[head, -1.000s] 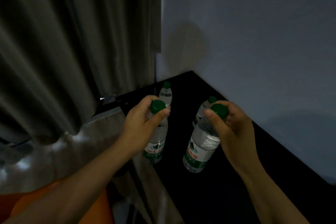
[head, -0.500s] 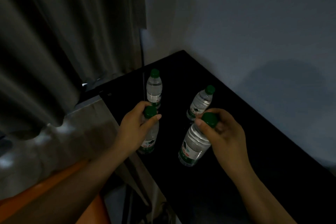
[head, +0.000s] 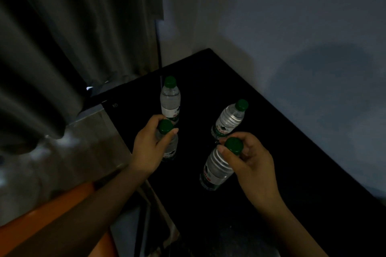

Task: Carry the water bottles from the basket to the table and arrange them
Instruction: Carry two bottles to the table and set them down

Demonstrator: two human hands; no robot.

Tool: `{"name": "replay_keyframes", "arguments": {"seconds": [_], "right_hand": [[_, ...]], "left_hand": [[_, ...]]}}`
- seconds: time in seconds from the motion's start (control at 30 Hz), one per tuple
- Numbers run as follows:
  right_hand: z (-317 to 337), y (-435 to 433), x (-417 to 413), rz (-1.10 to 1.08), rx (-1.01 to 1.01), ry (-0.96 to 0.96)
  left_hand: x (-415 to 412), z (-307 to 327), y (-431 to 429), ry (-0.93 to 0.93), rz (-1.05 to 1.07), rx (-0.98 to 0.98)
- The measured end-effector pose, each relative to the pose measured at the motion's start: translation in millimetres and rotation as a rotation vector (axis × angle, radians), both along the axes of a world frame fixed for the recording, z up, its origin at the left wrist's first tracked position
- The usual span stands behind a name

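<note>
Broadly, a grey curtain (head: 73, 37) hangs left of a black table (head: 313, 183) against the wall (head: 271, 16). Above the table, the left hand (head: 148, 148) grips an upright bottle (head: 171, 146) near its top; the right hand (head: 252, 165) pinches a tilted bottle (head: 217, 169) just under the cap (head: 234, 145). Behind them stand a far-left bottle (head: 170, 100) and a far-right bottle (head: 228, 120), apart.

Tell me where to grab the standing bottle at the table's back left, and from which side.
Take the back-left water bottle at the neck under its green cap, from above: it stands upright, and the left hand with its held bottle sits just in front of its lower body.
</note>
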State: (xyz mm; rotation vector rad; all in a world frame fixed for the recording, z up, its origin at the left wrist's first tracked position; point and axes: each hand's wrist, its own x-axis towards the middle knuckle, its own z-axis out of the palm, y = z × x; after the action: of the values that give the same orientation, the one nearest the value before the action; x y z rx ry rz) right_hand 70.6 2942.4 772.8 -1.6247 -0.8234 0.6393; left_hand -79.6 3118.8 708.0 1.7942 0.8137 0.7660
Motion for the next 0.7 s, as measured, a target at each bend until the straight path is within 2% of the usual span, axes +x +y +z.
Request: {"name": "replay_keyframes", "arguments": {"seconds": [0.3,0.7], "right_hand": [[-16.9,16.7,7.3,0.007,-0.019,-0.053],[-39.7,62.1,13.6,-0.031,-0.023,-0.112]], "left_hand": [[6.8,2.0,-1.2,0.024,0.053,0.046],[4.9,2.5,-3.6,0.052,0.023,0.085]]}}
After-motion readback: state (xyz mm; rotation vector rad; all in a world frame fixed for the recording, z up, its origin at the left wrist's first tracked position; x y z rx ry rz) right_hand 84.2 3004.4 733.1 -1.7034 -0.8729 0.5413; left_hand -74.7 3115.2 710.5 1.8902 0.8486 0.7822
